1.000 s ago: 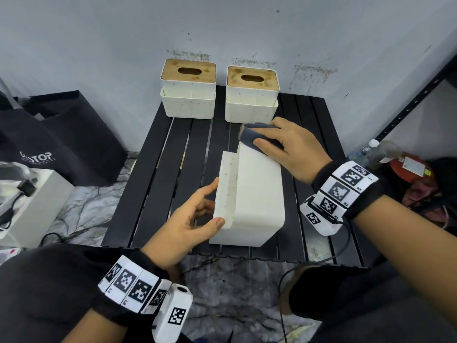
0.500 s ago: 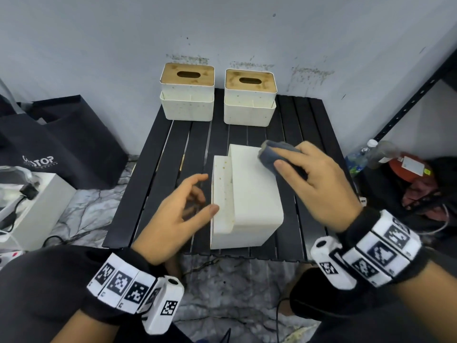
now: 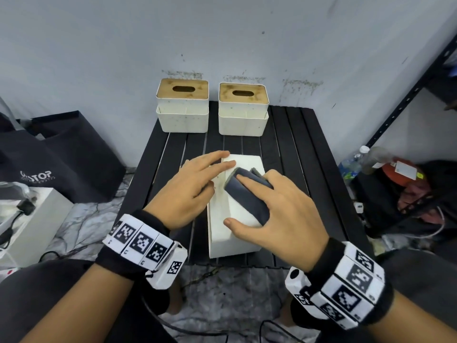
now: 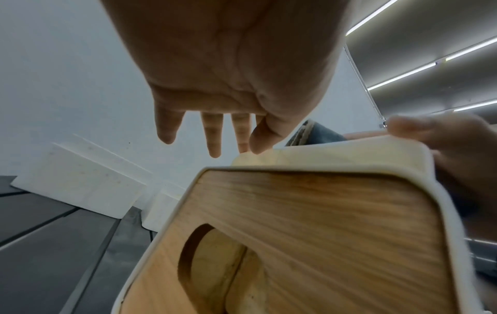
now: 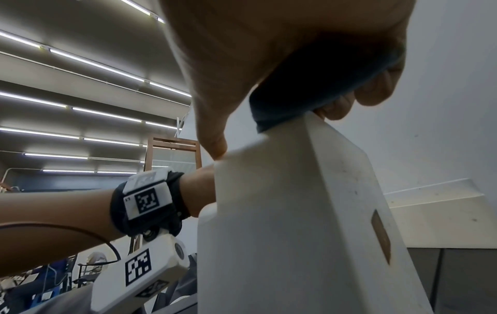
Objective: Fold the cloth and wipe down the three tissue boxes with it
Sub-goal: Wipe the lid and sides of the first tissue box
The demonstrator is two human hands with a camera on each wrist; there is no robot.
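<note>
A black slatted tabletop (image 3: 291, 154) is seen against a grey wall. Two tissue boxes (image 3: 183, 108) (image 3: 243, 110) with wooden lids are set upright side by side at its far edge. A third tissue box (image 3: 237, 219) is laid on its side near the front edge. The left hand (image 3: 188, 191) is spread flat, its straight fingers resting on that box's far left part. The folded dark cloth (image 3: 247, 194) is pressed onto the box's upper face and held by the right hand (image 3: 277, 214), between thumb and fingers.
</note>
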